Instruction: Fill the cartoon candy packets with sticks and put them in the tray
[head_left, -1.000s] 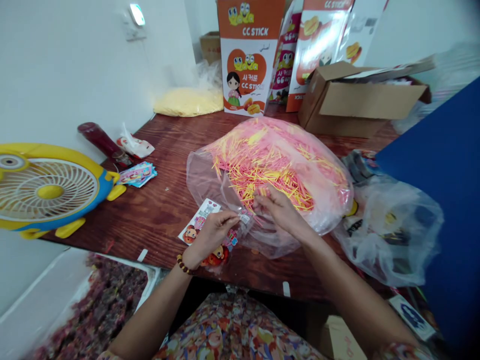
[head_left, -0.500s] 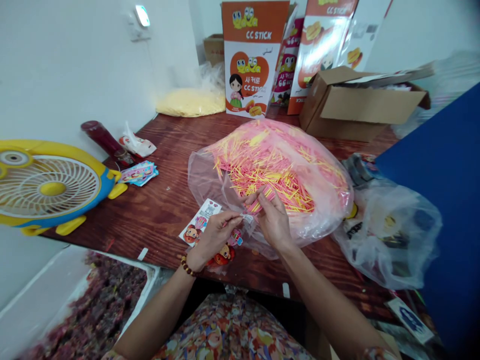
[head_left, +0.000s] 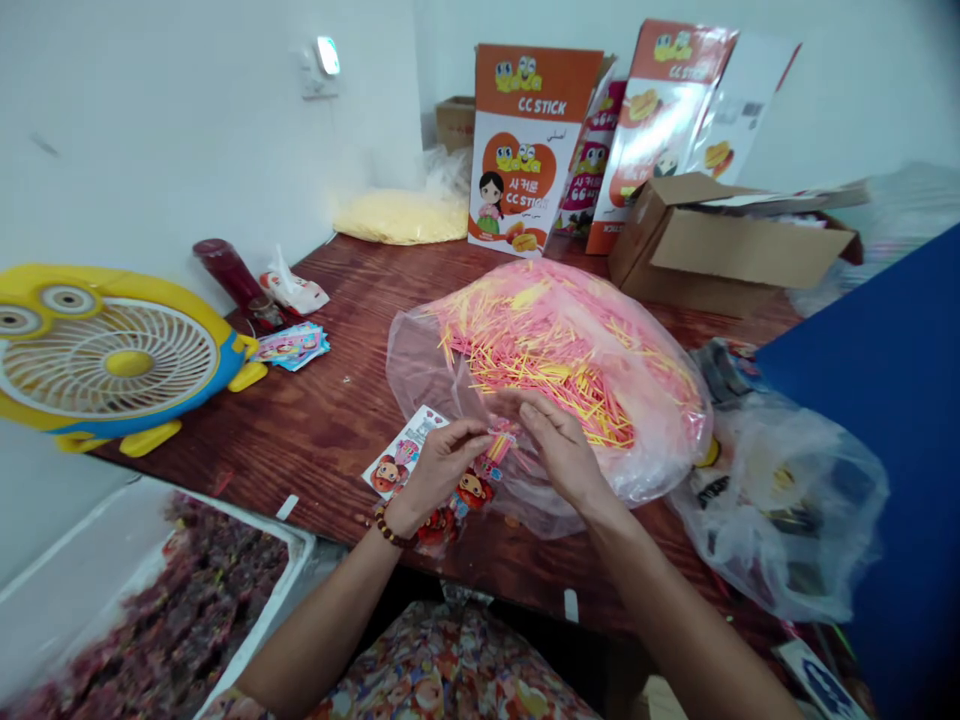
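Note:
My left hand [head_left: 442, 462] pinches the edge of a small clear printed pouch [head_left: 489, 468], with a cartoon figure on it. Pink and yellow thin sticks [head_left: 501, 440] show in the pouch's mouth. Just right of the pouch is my right hand [head_left: 561, 445], its fingers stretched out and slightly curved, with nothing seen in them. Behind both hands lies a large clear plastic bag [head_left: 420, 350], opened toward me and full of pink and yellow sticks [head_left: 555, 385]. Under and beside my left wrist are a white printed card [head_left: 391, 465] and more printed pouches [head_left: 439, 528].
A yellow and blue fan [head_left: 127, 362] stands at the left, near a dark red bottle [head_left: 229, 275], a tissue pack [head_left: 294, 292] and blue packets [head_left: 294, 346]. Cartons [head_left: 517, 150] and an open cardboard box [head_left: 739, 250] line the back. A clear bag [head_left: 787, 510] lies right; a white tub [head_left: 300, 545] sits lower left.
The bundle of sticks that my right hand held is now in the mouth of the pouch. My right hand has opened. The view has tilted up and turned slightly left.

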